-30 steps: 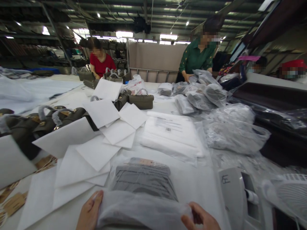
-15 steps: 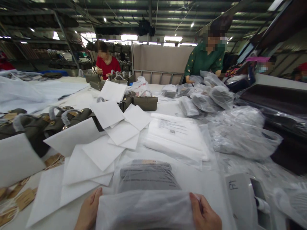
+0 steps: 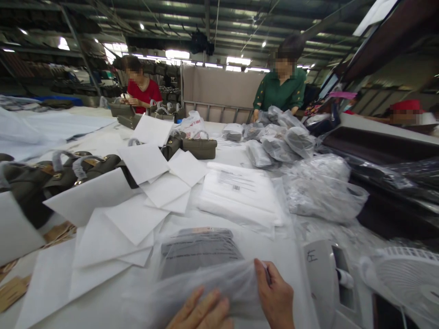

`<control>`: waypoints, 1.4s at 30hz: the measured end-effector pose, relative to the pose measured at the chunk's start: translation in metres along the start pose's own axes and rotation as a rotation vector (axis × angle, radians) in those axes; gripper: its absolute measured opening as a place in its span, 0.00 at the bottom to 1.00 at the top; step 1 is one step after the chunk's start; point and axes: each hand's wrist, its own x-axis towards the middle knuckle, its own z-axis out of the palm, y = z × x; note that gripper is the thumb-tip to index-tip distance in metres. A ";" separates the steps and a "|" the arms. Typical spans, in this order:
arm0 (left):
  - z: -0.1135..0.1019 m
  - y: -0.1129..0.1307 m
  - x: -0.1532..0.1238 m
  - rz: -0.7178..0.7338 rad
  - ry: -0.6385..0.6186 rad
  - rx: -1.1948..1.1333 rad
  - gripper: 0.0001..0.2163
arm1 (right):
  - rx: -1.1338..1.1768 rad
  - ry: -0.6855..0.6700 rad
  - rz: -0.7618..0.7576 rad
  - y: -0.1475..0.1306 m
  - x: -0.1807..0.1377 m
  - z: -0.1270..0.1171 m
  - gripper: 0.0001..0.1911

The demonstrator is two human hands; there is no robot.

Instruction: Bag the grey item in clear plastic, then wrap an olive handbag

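Landmark: the bagged purse (image 3: 200, 249), a grey purse in a clear bag with printed text, lying on the table (image 3: 103, 310) at the near edge, centre
Tags (image 3: 12, 297): brown card tags, far left of the bagged purse, at the table's near left corner
Purses (image 3: 65, 171): olive ones with wrapped handles, left of and beyond the bagged purse, partly under white sheets
Sheets (image 3: 113, 228): white squares overlapping one another, just left of the bagged purse and fanning away beyond it
Person in red (image 3: 139, 89): far beyond, left of the bagged purse, hands on an olive purse
Left hand (image 3: 200, 315): flat on the bag's near flap, fingers spread and pressing the plastic down; it grips nothing
Olive purse (image 3: 199, 147): standing alone, straight beyond the bagged purse, past the sheets
Bag stack (image 3: 240, 192): flat clear bags with a barcode label, just beyond the bagged purse
Right hand (image 3: 274, 297): at the bag's right near corner, thumb and fingers pinching the plastic edge
Person in green (image 3: 281, 89): far beyond, right of the bagged purse, hands in a heap of bagged goods (image 3: 274, 141)
Loose plastic (image 3: 322, 187): crumpled clear heap, right of and beyond the bagged purse
Grey device (image 3: 329, 278): just right of the bagged purse, hand-marked on top
Fan (image 3: 406, 278): white grille, far right of the bagged purse
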 end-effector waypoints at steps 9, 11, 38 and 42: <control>-0.010 0.005 0.046 0.271 -0.264 0.804 0.32 | 0.026 -0.167 -0.101 0.027 0.021 0.032 0.32; -0.009 0.001 0.042 0.275 -0.265 0.804 0.31 | 0.015 -0.151 -0.120 0.035 0.023 0.032 0.33; 0.008 -0.055 0.032 0.594 0.007 0.863 0.28 | 0.199 0.261 0.356 0.140 -0.012 -0.156 0.28; 0.008 -0.056 0.032 0.582 0.004 0.861 0.28 | 0.202 0.359 0.380 0.138 -0.020 -0.156 0.24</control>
